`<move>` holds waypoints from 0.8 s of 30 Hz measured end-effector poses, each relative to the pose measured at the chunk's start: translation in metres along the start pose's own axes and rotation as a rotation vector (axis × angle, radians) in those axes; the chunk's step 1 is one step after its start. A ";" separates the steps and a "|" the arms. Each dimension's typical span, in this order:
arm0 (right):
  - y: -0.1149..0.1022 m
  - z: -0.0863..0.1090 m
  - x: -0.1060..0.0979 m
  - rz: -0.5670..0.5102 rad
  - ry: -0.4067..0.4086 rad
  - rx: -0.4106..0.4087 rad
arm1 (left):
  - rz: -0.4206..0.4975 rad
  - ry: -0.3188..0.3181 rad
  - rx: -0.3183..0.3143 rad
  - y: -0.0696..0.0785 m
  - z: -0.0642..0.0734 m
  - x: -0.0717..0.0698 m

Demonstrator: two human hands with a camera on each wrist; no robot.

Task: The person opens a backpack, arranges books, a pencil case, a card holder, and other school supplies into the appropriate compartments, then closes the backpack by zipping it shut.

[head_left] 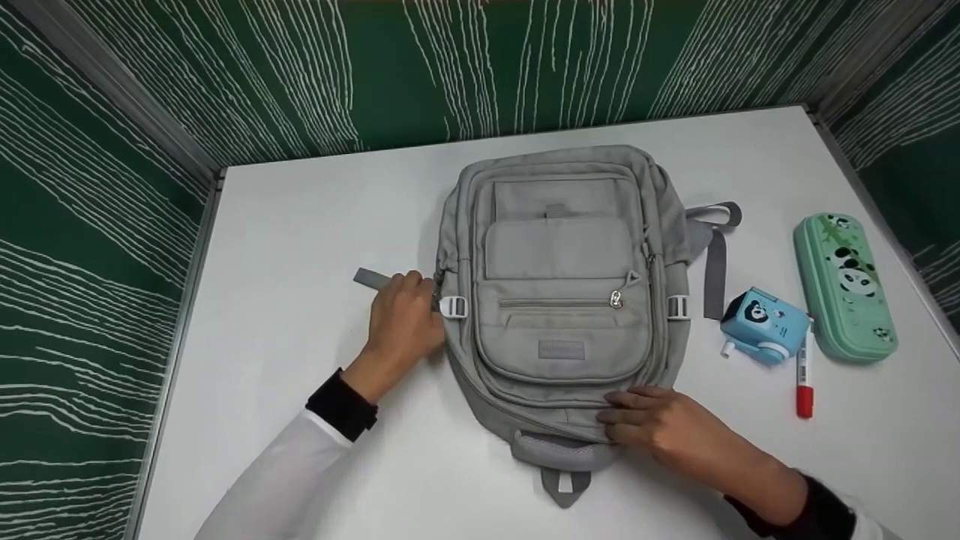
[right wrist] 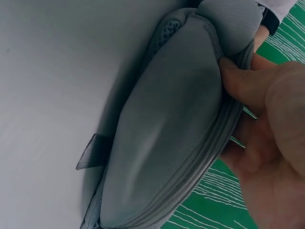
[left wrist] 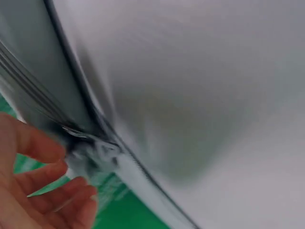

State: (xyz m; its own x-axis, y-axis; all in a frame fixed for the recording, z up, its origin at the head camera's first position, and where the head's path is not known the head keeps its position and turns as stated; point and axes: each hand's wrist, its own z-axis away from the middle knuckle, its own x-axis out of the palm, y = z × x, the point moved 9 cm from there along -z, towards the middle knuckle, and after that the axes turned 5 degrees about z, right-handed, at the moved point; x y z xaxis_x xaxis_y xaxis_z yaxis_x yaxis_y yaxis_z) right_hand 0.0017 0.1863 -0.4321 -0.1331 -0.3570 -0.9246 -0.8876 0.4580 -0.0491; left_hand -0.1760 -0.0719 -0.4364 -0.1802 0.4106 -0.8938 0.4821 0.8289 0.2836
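A grey backpack (head_left: 559, 322) lies front side up on the white table, its padded top handle (head_left: 559, 450) toward me. My left hand (head_left: 405, 315) is at the bag's left side, by the white buckle (head_left: 453, 307). Its fingers (left wrist: 71, 195) are loosely bent close to the zip end, with nothing visible between them. A grey strap end (head_left: 370, 278) sticks out behind that hand. My right hand (head_left: 675, 427) grips the bag's edge near the handle. The thumb (right wrist: 238, 78) presses on the top side while the other fingers lie over the front panel.
To the right of the bag are a blue panda-print pencil sharpener (head_left: 765, 326), a white marker with a red cap (head_left: 805, 401) and a green panda pencil case (head_left: 846, 285). A loose shoulder strap (head_left: 715, 274) trails from the bag's right side. Green walls surround the table.
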 end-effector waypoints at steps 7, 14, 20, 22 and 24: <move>-0.001 -0.006 -0.001 -0.028 0.054 0.014 | 0.113 0.111 0.340 0.109 0.047 -0.020; -0.009 -0.023 0.003 -0.025 0.088 0.046 | 0.040 -0.129 0.441 0.168 0.082 -0.004; -0.020 -0.041 0.007 -0.040 0.163 0.041 | -0.044 -0.245 0.470 0.182 0.097 0.010; -0.024 -0.047 0.008 -0.045 0.196 0.036 | -0.085 -0.246 0.488 0.184 0.100 0.012; -0.026 -0.051 0.009 -0.062 0.207 0.042 | -0.115 -0.248 0.496 0.185 0.102 0.014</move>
State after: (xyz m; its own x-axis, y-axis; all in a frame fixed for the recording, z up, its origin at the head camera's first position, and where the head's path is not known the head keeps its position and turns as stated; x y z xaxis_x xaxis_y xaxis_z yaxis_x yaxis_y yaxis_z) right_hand 0.0006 0.1296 -0.4201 -0.1702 -0.5432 -0.8222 -0.8782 0.4621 -0.1234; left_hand -0.0017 0.0484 -0.4318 -0.0777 0.1769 -0.9812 0.8272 0.5608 0.0356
